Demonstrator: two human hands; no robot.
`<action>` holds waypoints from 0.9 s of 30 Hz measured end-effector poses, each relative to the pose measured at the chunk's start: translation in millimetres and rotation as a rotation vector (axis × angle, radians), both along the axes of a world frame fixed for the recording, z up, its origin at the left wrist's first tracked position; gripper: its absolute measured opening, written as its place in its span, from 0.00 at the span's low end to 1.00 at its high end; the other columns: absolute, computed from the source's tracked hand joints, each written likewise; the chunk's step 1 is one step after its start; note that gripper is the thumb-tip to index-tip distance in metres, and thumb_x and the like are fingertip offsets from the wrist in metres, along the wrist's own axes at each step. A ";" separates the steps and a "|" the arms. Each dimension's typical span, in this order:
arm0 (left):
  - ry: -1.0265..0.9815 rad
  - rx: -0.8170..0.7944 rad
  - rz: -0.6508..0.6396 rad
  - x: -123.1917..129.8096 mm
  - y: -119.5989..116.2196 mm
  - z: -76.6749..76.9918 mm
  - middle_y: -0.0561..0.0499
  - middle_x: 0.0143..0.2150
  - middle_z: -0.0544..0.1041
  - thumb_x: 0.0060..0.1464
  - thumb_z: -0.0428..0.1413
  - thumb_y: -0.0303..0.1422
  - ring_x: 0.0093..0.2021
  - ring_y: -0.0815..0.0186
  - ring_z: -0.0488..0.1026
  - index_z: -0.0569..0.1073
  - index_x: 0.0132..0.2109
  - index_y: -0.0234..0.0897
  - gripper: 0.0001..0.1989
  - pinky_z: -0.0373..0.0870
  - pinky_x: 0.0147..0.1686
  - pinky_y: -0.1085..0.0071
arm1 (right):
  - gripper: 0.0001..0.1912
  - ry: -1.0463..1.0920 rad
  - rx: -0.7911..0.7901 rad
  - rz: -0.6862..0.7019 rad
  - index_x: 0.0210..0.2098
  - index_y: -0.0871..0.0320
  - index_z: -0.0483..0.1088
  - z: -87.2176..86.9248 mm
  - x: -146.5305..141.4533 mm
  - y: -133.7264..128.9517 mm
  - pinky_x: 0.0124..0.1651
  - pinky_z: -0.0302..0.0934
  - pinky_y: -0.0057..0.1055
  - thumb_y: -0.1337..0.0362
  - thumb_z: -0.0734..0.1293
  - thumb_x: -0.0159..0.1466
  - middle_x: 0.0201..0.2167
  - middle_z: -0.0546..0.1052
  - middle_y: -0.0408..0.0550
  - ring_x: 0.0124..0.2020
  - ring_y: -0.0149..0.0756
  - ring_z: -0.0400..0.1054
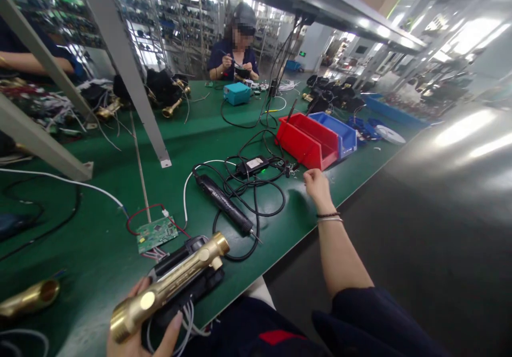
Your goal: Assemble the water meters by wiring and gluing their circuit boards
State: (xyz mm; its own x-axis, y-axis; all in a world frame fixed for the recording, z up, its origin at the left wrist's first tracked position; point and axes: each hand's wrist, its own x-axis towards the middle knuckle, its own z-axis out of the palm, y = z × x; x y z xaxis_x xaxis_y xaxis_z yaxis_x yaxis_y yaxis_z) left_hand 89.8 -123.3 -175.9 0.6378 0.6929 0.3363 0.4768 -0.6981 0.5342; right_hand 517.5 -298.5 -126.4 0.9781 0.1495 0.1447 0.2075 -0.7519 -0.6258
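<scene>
The left hand grasps the brass pipe fitting at seven o'clock, best kept steady, while the right hand at four, fingers curled, contents impossible to tell, needs a light touch beside small loose parts on the tabletop.

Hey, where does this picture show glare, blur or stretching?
In the head view, white glare streaks the glossy grey floor at right; highlights gleam on the shiny brass tube; also in the head view, the right-hand background looks smeared and stretched.
</scene>
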 end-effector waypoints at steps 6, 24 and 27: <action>0.097 -0.034 -0.135 4.4 4.2 12.0 0.42 0.61 0.57 0.56 0.51 0.43 0.58 0.52 0.61 0.51 0.63 0.41 0.31 0.66 0.53 0.51 | 0.05 -0.068 0.331 0.592 0.37 0.57 0.70 48.9 -140.1 14.7 0.36 0.66 0.26 0.65 0.67 0.60 0.31 0.76 0.44 0.31 0.32 0.71; 0.034 -0.167 -0.143 5.5 -8.6 19.2 0.39 0.63 0.54 0.41 0.66 0.33 0.64 0.52 0.52 0.51 0.63 0.38 0.45 0.60 0.60 0.54 | 0.22 -0.533 0.011 1.402 0.33 0.61 0.71 -3.9 -272.6 66.3 0.26 0.56 0.30 0.68 0.48 0.70 0.31 0.75 0.52 0.28 0.36 0.64; 0.034 -0.174 -0.143 5.3 -8.6 18.7 0.40 0.63 0.55 0.40 0.66 0.32 0.64 0.53 0.53 0.50 0.63 0.39 0.46 0.59 0.60 0.54 | 0.23 -0.549 0.011 1.395 0.33 0.62 0.71 -2.6 -272.3 67.1 0.26 0.56 0.30 0.68 0.47 0.70 0.30 0.75 0.52 0.27 0.36 0.64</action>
State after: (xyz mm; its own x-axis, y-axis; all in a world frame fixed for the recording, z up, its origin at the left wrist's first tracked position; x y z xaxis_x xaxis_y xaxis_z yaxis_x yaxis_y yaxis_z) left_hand 95.1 -131.8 -157.2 0.7428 0.6403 0.1958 0.3995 -0.6585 0.6377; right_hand 245.2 -231.4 -129.0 -0.1213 0.8876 0.4444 0.9391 0.2476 -0.2382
